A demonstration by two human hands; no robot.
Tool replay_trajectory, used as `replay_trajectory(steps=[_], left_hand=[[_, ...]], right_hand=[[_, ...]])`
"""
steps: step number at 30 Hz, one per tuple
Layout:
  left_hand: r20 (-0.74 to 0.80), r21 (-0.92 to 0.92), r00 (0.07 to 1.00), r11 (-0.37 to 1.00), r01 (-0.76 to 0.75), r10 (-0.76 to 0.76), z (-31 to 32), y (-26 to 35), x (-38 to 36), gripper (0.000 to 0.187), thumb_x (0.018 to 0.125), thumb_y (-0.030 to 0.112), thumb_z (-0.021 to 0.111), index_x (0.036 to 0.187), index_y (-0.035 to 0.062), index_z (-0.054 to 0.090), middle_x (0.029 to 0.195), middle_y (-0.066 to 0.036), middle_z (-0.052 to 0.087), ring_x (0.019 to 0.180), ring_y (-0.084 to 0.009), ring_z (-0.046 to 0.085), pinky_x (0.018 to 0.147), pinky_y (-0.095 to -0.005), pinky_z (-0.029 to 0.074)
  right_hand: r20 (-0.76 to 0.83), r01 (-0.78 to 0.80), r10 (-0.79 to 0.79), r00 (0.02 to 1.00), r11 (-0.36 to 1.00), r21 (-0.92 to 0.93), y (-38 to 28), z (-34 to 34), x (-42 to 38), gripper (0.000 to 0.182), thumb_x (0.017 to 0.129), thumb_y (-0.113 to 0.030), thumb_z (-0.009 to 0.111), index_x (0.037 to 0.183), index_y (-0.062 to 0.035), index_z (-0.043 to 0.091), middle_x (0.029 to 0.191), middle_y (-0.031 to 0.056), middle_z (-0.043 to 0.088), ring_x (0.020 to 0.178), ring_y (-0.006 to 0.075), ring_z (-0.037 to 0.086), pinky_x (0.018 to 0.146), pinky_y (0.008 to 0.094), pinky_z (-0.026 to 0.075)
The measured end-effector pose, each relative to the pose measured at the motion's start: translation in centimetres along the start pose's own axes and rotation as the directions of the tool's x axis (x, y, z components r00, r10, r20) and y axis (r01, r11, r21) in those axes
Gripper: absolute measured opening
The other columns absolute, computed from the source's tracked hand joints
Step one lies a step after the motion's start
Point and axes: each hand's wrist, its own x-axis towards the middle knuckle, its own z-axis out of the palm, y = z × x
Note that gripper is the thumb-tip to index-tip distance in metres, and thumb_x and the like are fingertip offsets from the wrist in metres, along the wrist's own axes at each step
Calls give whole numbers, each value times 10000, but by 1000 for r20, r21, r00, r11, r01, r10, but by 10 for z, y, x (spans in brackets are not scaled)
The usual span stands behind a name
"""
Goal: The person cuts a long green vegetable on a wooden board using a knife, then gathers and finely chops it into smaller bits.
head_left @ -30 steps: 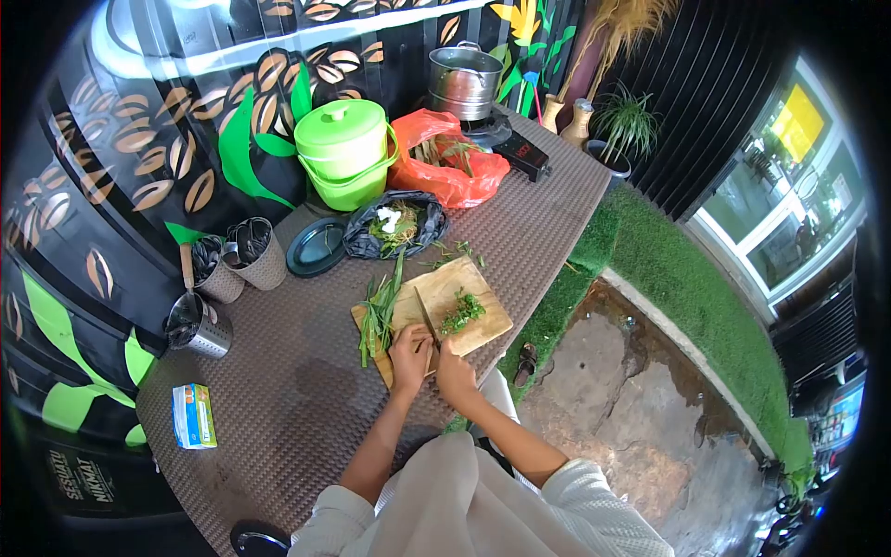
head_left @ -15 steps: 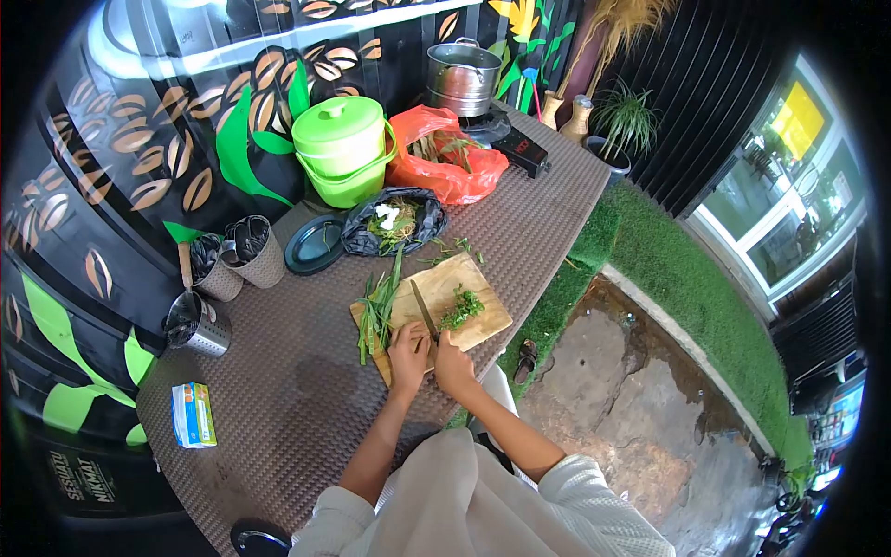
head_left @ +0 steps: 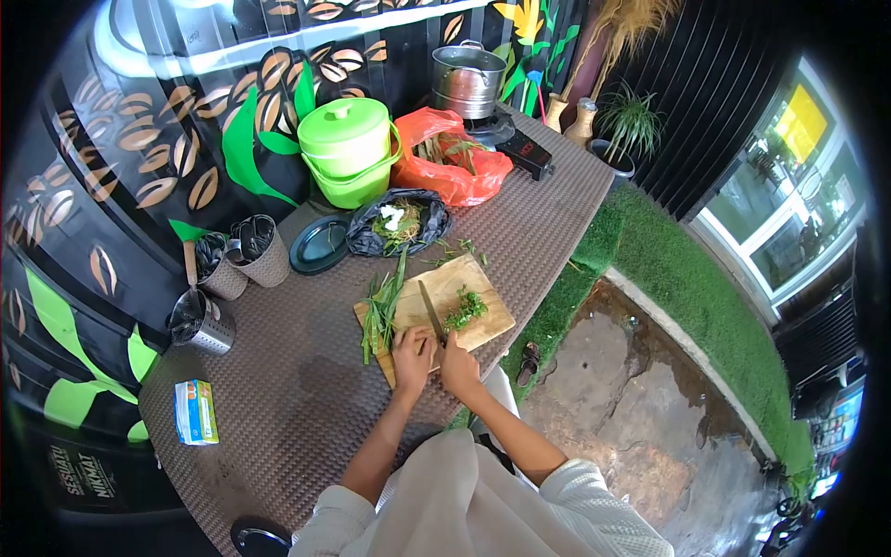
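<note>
A wooden cutting board (head_left: 485, 328) lies tilted on the brown woven-pattern table. My right hand (head_left: 459, 369) is closed round the handle of a knife (head_left: 431, 308), whose blade points away from me over the board. Close to its left, my left hand (head_left: 411, 360) rests on the near part of the board with fingers curled; what lies under them is too small to make out. Long green leaves (head_left: 380, 316) lie across the board's left edge. A small pile of chopped greens (head_left: 466, 308) sits right of the blade.
Behind the board are a black bag of scraps (head_left: 399, 223), a dark plate (head_left: 319, 245), a green lidded bucket (head_left: 345, 153), a red bag (head_left: 455, 158) and a steel pot (head_left: 468, 84) on a stove. Utensil holders (head_left: 264, 252) and a blue-white packet (head_left: 196, 413) stand left.
The whole view has shifted slightly. Both hands stay at the board's near side, and the knife blade looks slightly turned.
</note>
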Motion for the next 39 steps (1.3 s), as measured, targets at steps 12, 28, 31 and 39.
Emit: replay_trajectory(steps=[12,28,31,39], left_hand=[[-78,-20,997,1000,-7,6,-5,3,3,235,794,-52,624,1014,30,617,839,-107,613,797,-238,609,695,-352,491],[56,396,998,916,-59,40,-65,-21,38,219,782,-66,606,909,74,718,1014,-78,638,1029,-276,501,923,-384,381],[119,400,993,914,-67,20,-66,-21,47,149,804,-9,625,900,65,713,1046,-67,608,1049,-267,488,924,-392,352],[235,311,953,913,-263,194,-70,-20,59,55,835,76,638,846,63,690,885,-63,629,946,-256,530,908,-394,336]], right_hand=[[4,31,-31,1000,991,132,7,8,-13,369,936,-243,478,1173,5,341,734,316,618,729,491,621,655,573,491],[-93,12,-2,996,994,105,20,-8,-16,302,924,-230,500,1106,-29,367,739,289,625,716,473,625,632,568,494],[-6,105,-105,994,992,73,18,-8,-21,294,923,-224,501,1105,-35,369,737,289,622,709,478,620,627,570,490],[-12,133,-132,991,986,102,11,-16,-29,280,927,-239,491,1100,-52,374,752,299,619,716,484,616,633,564,492]])
